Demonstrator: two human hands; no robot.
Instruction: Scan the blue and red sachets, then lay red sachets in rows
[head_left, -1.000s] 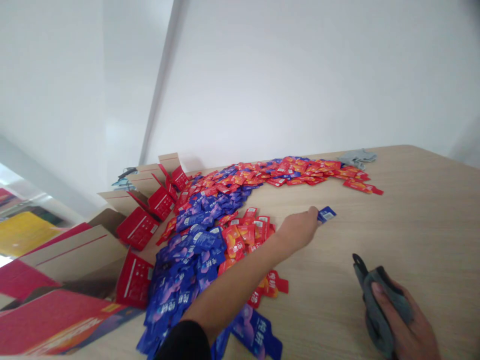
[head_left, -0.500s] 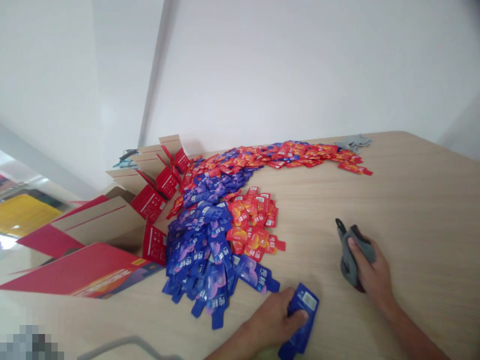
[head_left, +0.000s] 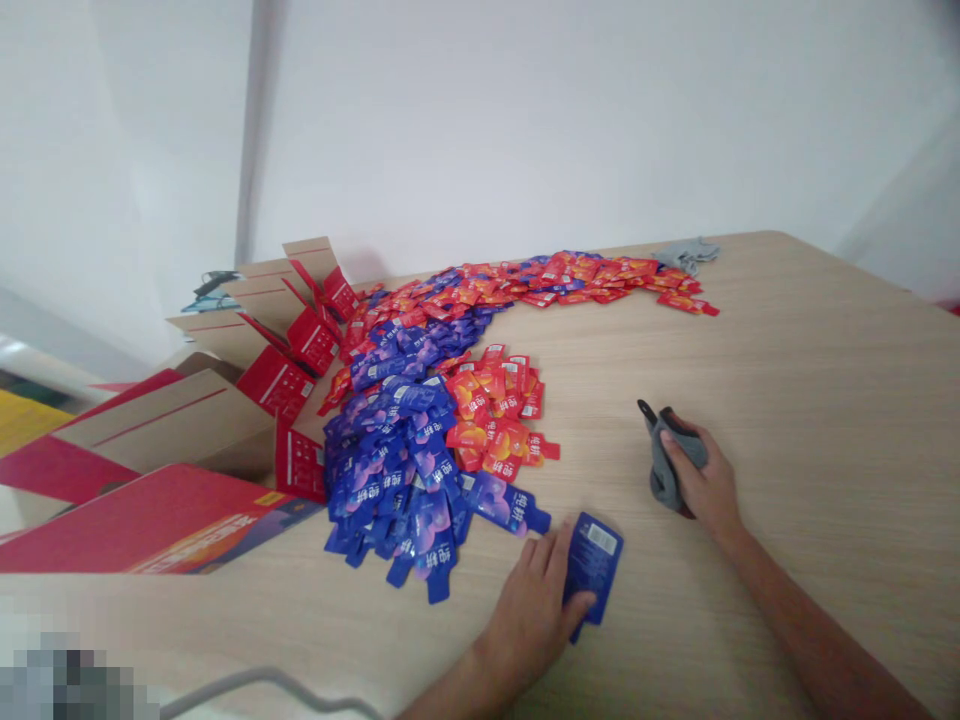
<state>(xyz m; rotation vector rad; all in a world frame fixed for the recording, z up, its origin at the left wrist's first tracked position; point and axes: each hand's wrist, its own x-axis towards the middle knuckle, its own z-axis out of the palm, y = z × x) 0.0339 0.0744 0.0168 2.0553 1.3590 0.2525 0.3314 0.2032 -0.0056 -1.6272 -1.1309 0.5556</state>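
My left hand (head_left: 531, 598) is at the lower middle of the head view, with a blue sachet (head_left: 597, 562) pinned low over the wood table. The thumb presses on the sachet's near part and the fingers lie along its left edge; its printed back with a white barcode label faces up. Further right, my right hand (head_left: 710, 484) is closed around a grey cloth (head_left: 667, 470). A black tip (head_left: 646, 411) sticks out of the cloth, and what it belongs to is mostly hidden. Left of my left hand lies a heap of blue sachets (head_left: 390, 470), beside a smaller cluster of red-orange sachets (head_left: 499, 415).
Open red cardboard boxes (head_left: 187, 520) stand in a row along the left. A long pile of mixed red and blue sachets (head_left: 480, 285) curves along the back edge, ending near another grey cloth (head_left: 690, 255). A grey cable-like curve (head_left: 262, 675) lies at the lower left.
The view has shifted slightly. My left hand has gone from gripping the blue sachet near its lower part to laying its fingers along the edge. The right hand keeps its hold on the cloth.
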